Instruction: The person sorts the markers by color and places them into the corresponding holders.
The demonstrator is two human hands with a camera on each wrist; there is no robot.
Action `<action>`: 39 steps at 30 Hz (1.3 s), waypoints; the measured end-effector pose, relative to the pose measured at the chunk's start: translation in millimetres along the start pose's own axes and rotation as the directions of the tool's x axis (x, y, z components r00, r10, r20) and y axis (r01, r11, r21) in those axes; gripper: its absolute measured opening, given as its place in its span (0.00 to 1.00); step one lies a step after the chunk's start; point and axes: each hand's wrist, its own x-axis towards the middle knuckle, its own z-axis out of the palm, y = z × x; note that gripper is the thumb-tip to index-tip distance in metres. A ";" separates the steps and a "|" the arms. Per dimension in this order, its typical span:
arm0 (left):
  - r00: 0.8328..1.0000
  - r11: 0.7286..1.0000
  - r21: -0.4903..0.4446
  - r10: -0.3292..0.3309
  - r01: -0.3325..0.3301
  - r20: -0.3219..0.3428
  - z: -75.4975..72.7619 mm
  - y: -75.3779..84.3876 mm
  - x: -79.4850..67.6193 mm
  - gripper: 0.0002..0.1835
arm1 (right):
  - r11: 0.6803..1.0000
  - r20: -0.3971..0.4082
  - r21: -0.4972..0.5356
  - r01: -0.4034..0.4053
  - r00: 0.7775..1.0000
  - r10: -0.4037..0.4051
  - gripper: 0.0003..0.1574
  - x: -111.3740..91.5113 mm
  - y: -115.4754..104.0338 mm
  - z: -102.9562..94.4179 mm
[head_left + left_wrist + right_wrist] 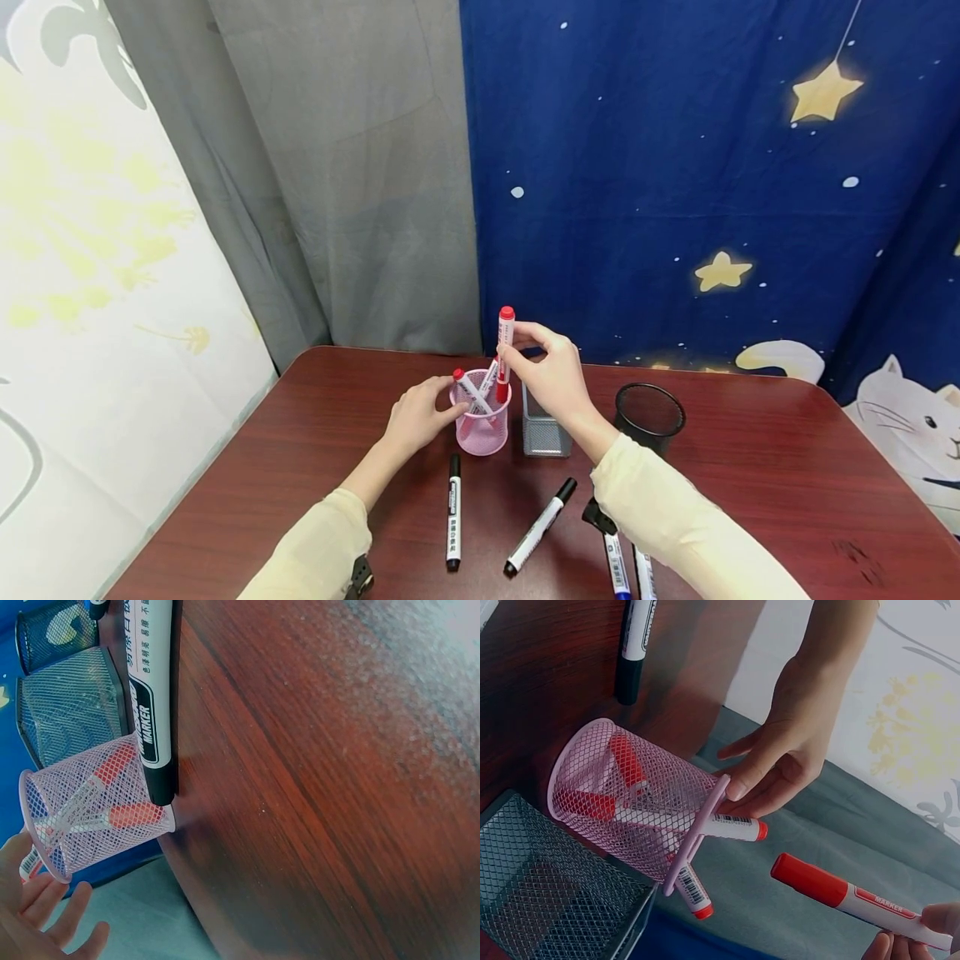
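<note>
My left hand (418, 414) holds a pink mesh pen cup (482, 439) near its rim, thumb toward the front and fingers toward the back. Two red-and-white markers stand crossed inside it; one (735, 827) pokes out beside the left thumb, the other (692, 892) leans at the rim's far side. In my right hand (555, 379) a third red marker (506, 333) is pinched by its upper part, upright over the cup. Its red cap points down, and the right wrist view shows that cap just outside the mouth, apart from the rim.
Right of the pink cup stands a grey mesh holder (546, 440), then a black mesh cup (651, 429). Two black-capped markers lie in front, one straight (453, 521) and one slanted (540, 527). A blue-ended marker (617, 567) and another marker (645, 573) lie by the right sleeve.
</note>
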 end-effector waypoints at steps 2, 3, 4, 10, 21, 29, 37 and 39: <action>1.000 1.000 -0.003 0.002 -0.002 0.000 -0.2 0.2 0.0 0.26 | 1.000 -0.001 -0.004 -0.009 1.000 0.009 0.15 1.9 0.6 1.4; 1.000 1.000 -0.003 0.003 -0.003 0.000 -0.3 0.3 0.0 0.26 | 1.000 0.001 -0.007 -0.012 1.000 0.012 0.16 2.8 0.9 2.1; 1.000 1.000 -0.005 0.005 -0.005 0.001 -0.4 0.4 0.0 0.26 | 1.000 0.000 -0.007 -0.014 1.000 0.014 0.16 3.7 1.0 2.8; 1.000 1.000 -0.002 0.006 -0.006 0.005 -1.2 0.7 0.2 0.25 | 1.000 -0.004 -0.002 -0.029 1.000 0.029 0.16 9.0 2.6 7.9; 1.000 1.000 -0.005 0.004 -0.004 0.004 -2.3 1.3 0.5 0.24 | 0.998 -0.016 -0.028 -0.055 0.998 0.054 0.15 16.7 10.6 18.0; 1.000 1.000 0.004 0.003 -0.003 0.006 -1.4 1.3 0.3 0.25 | 0.995 -0.026 -0.046 -0.088 0.996 0.087 0.15 18.0 21.2 24.4; 1.000 1.000 -0.001 0.012 -0.012 0.003 -1.1 0.9 0.1 0.25 | 0.994 -0.010 -0.048 -0.093 0.996 0.093 0.15 17.0 29.5 30.8; 1.000 1.000 -0.003 0.011 -0.011 0.001 -1.3 0.8 -0.1 0.25 | 0.994 -0.004 -0.048 -0.099 0.995 0.099 0.15 16.0 31.2 31.7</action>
